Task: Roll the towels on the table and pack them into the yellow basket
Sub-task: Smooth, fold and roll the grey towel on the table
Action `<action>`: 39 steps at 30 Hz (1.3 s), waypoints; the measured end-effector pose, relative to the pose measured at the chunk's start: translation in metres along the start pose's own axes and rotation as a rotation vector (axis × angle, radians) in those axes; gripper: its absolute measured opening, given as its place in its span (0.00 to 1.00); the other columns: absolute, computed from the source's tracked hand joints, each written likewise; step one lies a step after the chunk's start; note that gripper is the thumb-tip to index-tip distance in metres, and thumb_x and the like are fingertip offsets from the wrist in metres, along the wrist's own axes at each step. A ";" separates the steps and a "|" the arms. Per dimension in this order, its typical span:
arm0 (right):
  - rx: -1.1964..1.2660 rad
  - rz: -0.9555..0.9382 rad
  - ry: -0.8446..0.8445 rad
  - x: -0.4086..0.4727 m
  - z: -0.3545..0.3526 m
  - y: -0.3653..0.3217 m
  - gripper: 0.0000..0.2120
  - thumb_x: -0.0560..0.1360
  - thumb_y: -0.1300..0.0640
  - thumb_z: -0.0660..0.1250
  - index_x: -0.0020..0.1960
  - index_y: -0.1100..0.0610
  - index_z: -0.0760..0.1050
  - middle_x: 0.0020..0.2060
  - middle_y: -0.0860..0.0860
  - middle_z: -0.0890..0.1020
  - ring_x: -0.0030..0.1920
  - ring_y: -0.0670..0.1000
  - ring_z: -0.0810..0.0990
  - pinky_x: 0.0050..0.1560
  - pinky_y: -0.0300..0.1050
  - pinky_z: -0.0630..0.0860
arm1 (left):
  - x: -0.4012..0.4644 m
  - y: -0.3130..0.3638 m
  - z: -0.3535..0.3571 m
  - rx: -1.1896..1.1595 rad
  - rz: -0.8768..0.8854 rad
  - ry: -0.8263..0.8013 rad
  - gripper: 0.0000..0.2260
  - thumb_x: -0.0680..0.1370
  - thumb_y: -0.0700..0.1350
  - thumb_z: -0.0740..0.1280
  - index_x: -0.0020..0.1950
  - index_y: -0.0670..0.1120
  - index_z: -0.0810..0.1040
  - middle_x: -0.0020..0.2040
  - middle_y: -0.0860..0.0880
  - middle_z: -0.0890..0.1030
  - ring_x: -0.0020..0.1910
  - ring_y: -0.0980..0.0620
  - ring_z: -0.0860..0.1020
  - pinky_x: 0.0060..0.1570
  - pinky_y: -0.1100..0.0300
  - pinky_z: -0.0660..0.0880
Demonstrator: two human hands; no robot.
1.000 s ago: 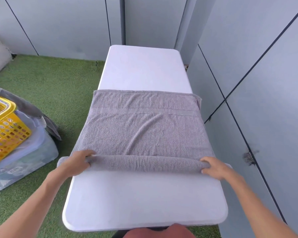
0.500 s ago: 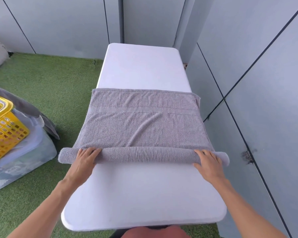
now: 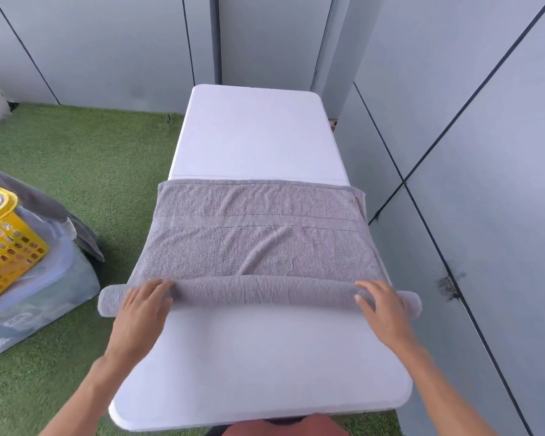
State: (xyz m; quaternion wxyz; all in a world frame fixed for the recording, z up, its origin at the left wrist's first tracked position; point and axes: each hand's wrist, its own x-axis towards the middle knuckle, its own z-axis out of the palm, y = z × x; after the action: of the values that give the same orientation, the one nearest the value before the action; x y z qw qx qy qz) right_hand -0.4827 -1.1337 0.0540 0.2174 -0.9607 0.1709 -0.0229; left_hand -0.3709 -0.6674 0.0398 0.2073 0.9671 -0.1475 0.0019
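We press our left hand (image 3: 142,313) and right hand (image 3: 383,309) flat, fingers straight, on the rolled near edge of the grey towel (image 3: 258,247) lying across the white table (image 3: 252,136) — yellow basket (image 3: 10,250) sits well apart, on the clear bin (image 3: 44,294) at left.

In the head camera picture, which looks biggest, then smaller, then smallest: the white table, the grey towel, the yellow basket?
1. White table, the largest.
2. Grey towel, which covers only the table's middle.
3. Yellow basket, the smallest, though the picture's edge cuts it off, so its full size is unsure.
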 end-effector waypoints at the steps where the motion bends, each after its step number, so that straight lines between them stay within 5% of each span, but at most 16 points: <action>1: -0.081 -0.006 -0.012 -0.007 0.004 -0.004 0.21 0.76 0.48 0.66 0.68 0.48 0.70 0.66 0.47 0.72 0.71 0.52 0.66 0.71 0.56 0.55 | -0.008 0.002 0.008 0.052 0.018 -0.023 0.21 0.77 0.52 0.59 0.67 0.46 0.73 0.64 0.45 0.75 0.64 0.41 0.73 0.65 0.45 0.64; 3: -0.231 0.011 -0.141 -0.015 0.013 -0.005 0.31 0.76 0.43 0.65 0.75 0.46 0.60 0.74 0.46 0.61 0.77 0.50 0.52 0.73 0.57 0.41 | -0.016 0.000 0.020 0.114 0.041 -0.068 0.27 0.75 0.57 0.62 0.72 0.46 0.68 0.69 0.43 0.70 0.71 0.41 0.67 0.70 0.45 0.56; 5: -0.285 0.001 -0.187 -0.013 0.017 -0.004 0.32 0.76 0.47 0.65 0.76 0.46 0.56 0.75 0.47 0.59 0.77 0.52 0.49 0.73 0.60 0.40 | -0.011 -0.003 0.024 0.141 0.059 -0.092 0.31 0.71 0.50 0.74 0.71 0.43 0.68 0.68 0.40 0.71 0.70 0.39 0.67 0.68 0.39 0.59; 9: -0.197 -0.014 -0.150 0.002 0.008 -0.003 0.23 0.75 0.57 0.67 0.69 0.48 0.70 0.64 0.45 0.74 0.69 0.50 0.67 0.71 0.60 0.54 | 0.004 -0.007 0.019 0.130 0.039 -0.117 0.29 0.65 0.33 0.76 0.64 0.43 0.75 0.56 0.45 0.78 0.57 0.39 0.76 0.59 0.35 0.69; 12: -0.175 -0.040 -0.303 0.006 -0.002 0.011 0.20 0.75 0.50 0.67 0.66 0.45 0.72 0.60 0.44 0.77 0.65 0.50 0.72 0.66 0.54 0.65 | 0.014 -0.010 0.007 0.112 0.001 -0.233 0.24 0.71 0.34 0.71 0.66 0.45 0.75 0.57 0.47 0.79 0.59 0.41 0.76 0.62 0.43 0.68; 16: -0.001 0.106 -0.578 0.011 -0.022 0.010 0.17 0.73 0.48 0.70 0.60 0.38 0.71 0.56 0.38 0.75 0.60 0.44 0.75 0.56 0.41 0.70 | 0.035 -0.011 -0.019 0.020 -0.089 -0.585 0.22 0.75 0.39 0.68 0.68 0.48 0.72 0.63 0.47 0.77 0.63 0.47 0.73 0.60 0.58 0.67; 18: 0.083 0.097 -0.396 0.011 -0.017 0.012 0.19 0.73 0.49 0.70 0.62 0.42 0.73 0.59 0.41 0.75 0.62 0.47 0.74 0.59 0.44 0.71 | 0.042 -0.012 -0.025 -0.097 -0.106 -0.522 0.22 0.74 0.36 0.68 0.68 0.48 0.73 0.64 0.47 0.76 0.62 0.46 0.74 0.61 0.57 0.68; 20: 0.033 0.029 -0.148 0.005 -0.009 0.010 0.19 0.75 0.47 0.66 0.65 0.44 0.71 0.61 0.45 0.75 0.65 0.50 0.72 0.66 0.51 0.67 | 0.039 -0.007 -0.025 -0.167 -0.088 -0.234 0.20 0.75 0.33 0.66 0.66 0.46 0.76 0.64 0.45 0.76 0.61 0.43 0.75 0.60 0.53 0.70; 23: -0.161 0.022 -0.084 -0.010 -0.001 0.003 0.25 0.77 0.41 0.61 0.71 0.44 0.65 0.68 0.44 0.68 0.72 0.49 0.62 0.72 0.56 0.52 | 0.021 -0.002 -0.006 -0.028 0.083 0.006 0.17 0.77 0.48 0.66 0.65 0.46 0.76 0.65 0.45 0.76 0.65 0.41 0.73 0.64 0.43 0.69; 25: -0.257 0.035 -0.177 -0.014 0.003 0.001 0.31 0.76 0.39 0.61 0.75 0.44 0.57 0.73 0.44 0.60 0.76 0.50 0.53 0.72 0.60 0.47 | 0.011 -0.002 0.007 0.059 0.095 -0.091 0.26 0.75 0.53 0.69 0.72 0.48 0.69 0.70 0.48 0.71 0.72 0.44 0.66 0.69 0.40 0.62; 28: -0.320 0.057 -0.191 -0.011 0.009 -0.003 0.31 0.76 0.43 0.63 0.76 0.45 0.55 0.72 0.45 0.61 0.75 0.51 0.53 0.71 0.65 0.49 | 0.016 0.001 0.014 0.146 0.062 -0.159 0.34 0.67 0.43 0.78 0.70 0.46 0.70 0.65 0.46 0.74 0.67 0.43 0.69 0.64 0.37 0.66; 34: -0.313 -0.005 -0.263 0.003 -0.008 0.005 0.20 0.78 0.46 0.62 0.69 0.46 0.66 0.64 0.43 0.72 0.68 0.48 0.66 0.70 0.55 0.59 | 0.019 0.009 0.006 0.334 0.027 -0.099 0.20 0.66 0.39 0.77 0.56 0.48 0.79 0.49 0.51 0.77 0.50 0.44 0.76 0.44 0.47 0.70; 39: 0.049 0.091 -0.586 0.015 -0.030 0.014 0.17 0.74 0.41 0.66 0.61 0.43 0.73 0.57 0.43 0.78 0.61 0.47 0.76 0.59 0.41 0.70 | 0.037 -0.001 -0.017 0.277 -0.096 -0.451 0.17 0.78 0.49 0.65 0.67 0.55 0.71 0.64 0.54 0.73 0.66 0.50 0.68 0.61 0.51 0.68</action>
State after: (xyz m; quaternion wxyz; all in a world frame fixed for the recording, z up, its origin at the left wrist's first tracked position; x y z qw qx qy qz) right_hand -0.4761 -1.1628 0.0749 0.2812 -0.9122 0.1433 0.2613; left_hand -0.3347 -0.6702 0.0570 0.0347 0.9681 -0.1422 -0.2031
